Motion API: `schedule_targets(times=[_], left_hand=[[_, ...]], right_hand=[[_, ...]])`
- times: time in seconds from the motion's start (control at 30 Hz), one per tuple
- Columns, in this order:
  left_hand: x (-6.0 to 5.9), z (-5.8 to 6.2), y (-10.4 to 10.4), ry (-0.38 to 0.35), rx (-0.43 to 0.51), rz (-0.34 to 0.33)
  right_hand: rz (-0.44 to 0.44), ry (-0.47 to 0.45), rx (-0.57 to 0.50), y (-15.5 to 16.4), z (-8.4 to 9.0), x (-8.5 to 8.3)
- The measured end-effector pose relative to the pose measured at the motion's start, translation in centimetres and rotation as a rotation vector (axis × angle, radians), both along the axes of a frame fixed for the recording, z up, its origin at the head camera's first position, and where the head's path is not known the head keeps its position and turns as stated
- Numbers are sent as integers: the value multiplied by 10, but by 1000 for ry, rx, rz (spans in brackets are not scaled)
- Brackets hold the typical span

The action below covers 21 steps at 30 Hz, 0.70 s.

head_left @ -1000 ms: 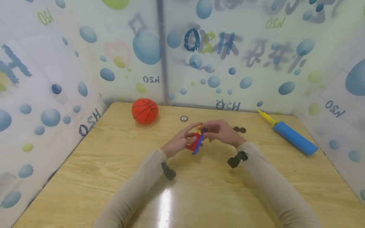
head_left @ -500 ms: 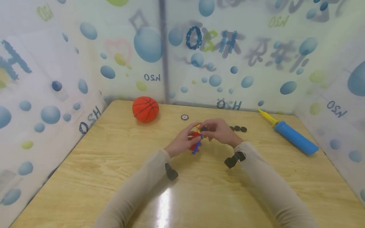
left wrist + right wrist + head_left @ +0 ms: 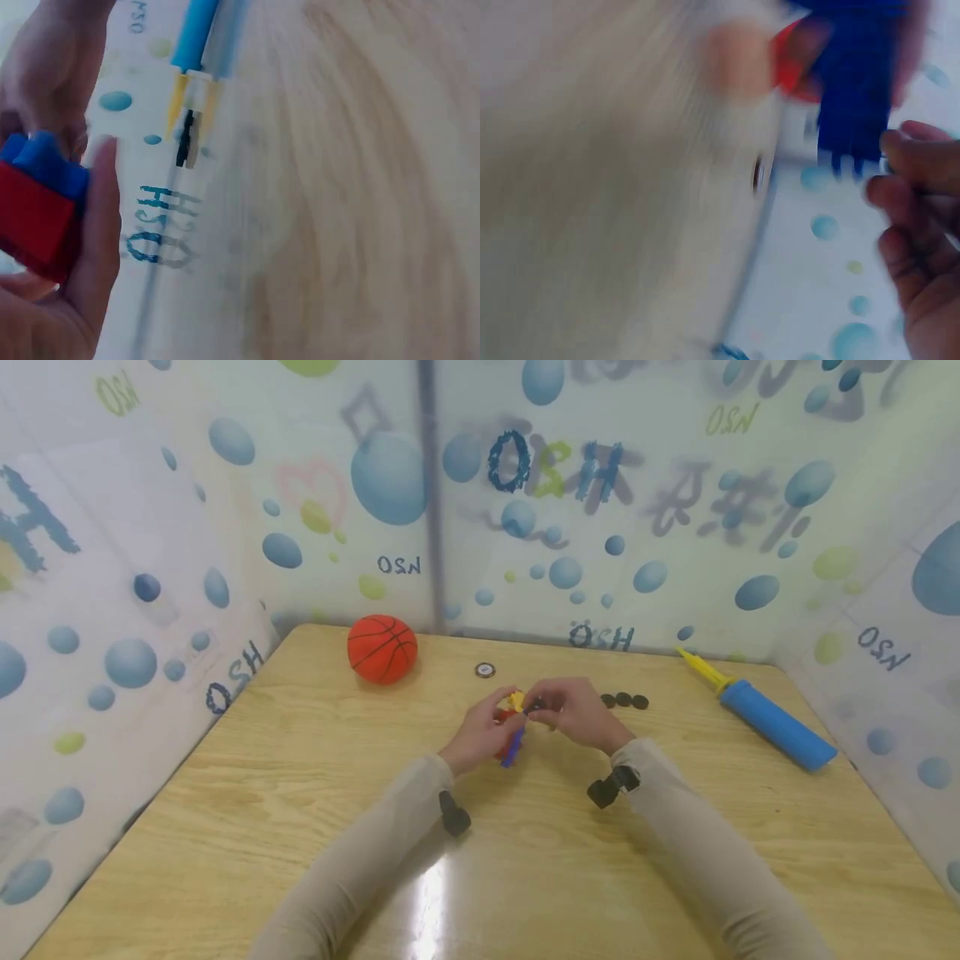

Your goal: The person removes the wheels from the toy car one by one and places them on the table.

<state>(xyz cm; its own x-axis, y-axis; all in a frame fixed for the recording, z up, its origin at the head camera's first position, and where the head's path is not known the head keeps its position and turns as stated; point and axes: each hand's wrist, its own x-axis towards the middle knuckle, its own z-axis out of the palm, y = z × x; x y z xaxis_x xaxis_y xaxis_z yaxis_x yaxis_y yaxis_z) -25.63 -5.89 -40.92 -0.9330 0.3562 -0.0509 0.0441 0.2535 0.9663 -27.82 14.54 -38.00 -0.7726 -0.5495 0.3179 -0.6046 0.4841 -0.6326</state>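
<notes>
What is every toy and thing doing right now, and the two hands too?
Block toy: red, blue and yellow, held above the table.
Left hand: grips the block toy.
Right hand: pinches its top.
Basketball: resting on table.
Air pump: lying flat.
Black discs: lying flat in a row.

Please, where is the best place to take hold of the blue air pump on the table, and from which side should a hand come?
Probably around the thick blue barrel of the air pump, coming from above. It lies flat and slanted near the table's right edge, with bare wood on both long sides, so fingers can close across it. The thin yellow nozzle end near the wall offers less to grip.
</notes>
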Motion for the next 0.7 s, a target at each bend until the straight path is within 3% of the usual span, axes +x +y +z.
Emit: schedule_targets(times=[0.13, 0.23, 0.4, 0.7], left_hand=[[-3, -2, -13, -67, 55, 40], [-5, 2, -20, -68, 106, 10], [-9, 10, -19, -76, 133, -46], [-5, 8, -12, -99, 96, -70]], right_hand=[[-87, 61, 25, 11, 1, -3], [-125, -28, -39, 23, 3, -5], [-104, -87, -43, 34, 4, -4], [-66, -90, -23, 40, 0, -2]])
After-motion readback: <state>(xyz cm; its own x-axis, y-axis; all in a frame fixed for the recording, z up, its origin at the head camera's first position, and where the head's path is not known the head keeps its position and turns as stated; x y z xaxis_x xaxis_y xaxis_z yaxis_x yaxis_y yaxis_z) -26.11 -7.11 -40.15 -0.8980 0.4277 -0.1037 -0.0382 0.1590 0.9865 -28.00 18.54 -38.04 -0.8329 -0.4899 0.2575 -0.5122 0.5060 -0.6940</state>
